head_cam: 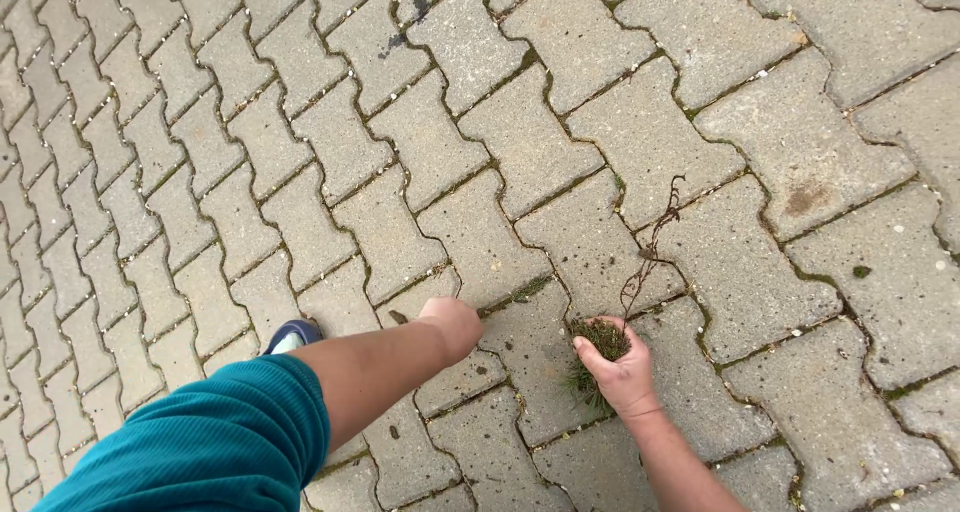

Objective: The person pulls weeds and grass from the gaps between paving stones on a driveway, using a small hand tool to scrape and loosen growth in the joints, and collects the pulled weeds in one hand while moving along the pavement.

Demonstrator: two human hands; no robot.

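Head view, looking down at paving.

Your right hand [622,372] is closed around a clump of weeds [600,340]: moss, grass and roots bunched in the fist, green blades sticking out below the palm. A long dry stem [655,242] rises from the clump, up and away from the knuckles, thin and branched, ending well beyond the hand. The clump sits in the hand, just above the pavers [640,132].

Your left hand [455,324] is just left of the right one, reaching down to a joint [520,294] between two pavers. Only its back and wrist show; fingers are tucked under and hidden, so you cannot tell whether they are open or pinching anything. A strip of green growth lies in that joint, just right of the knuckles.

Teal sleeve [220,442] covers your left upper arm, near the lower edge of view. A blue shoe toe [292,336] shows behind the left forearm, left of the hand.

Loose crumbs of soil [575,257] lie scattered on the pavers above both hands
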